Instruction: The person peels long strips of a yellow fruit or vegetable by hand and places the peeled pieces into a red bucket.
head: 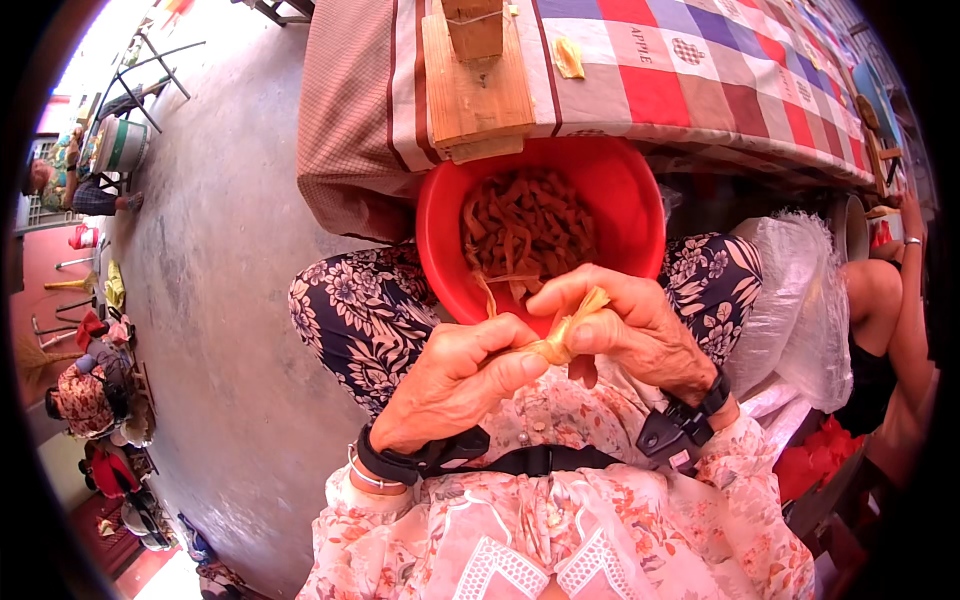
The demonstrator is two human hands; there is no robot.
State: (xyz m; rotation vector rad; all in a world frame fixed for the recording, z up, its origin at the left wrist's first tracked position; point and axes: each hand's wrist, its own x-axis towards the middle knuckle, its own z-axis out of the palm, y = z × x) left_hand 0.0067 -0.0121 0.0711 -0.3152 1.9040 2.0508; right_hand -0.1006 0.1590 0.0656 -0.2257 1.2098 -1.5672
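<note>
My left hand (461,367) pinches a pale yellow, pliable strip (556,346) between thumb and forefinger. Its other side is gripped by my right hand (634,322), and the strip looks twisted or knotted between the two thumbs. A short frayed end sticks up past my right thumb. Below my fingers hangs a small reddish-brown tip. Both hands are just over the near rim of a red plastic basin (634,202), which sits between my knees. Inside it lies a heap of brown strips (529,225); one thin strand runs from the heap up to my left hand.
A wooden block stand (480,97) overhangs the edge of a table with a checked tablecloth (652,82). A yellow scrap (568,58) lies on the cloth. At right are a white plastic woven sack (787,300) and another person's bent knee (874,300). Someone sits far left.
</note>
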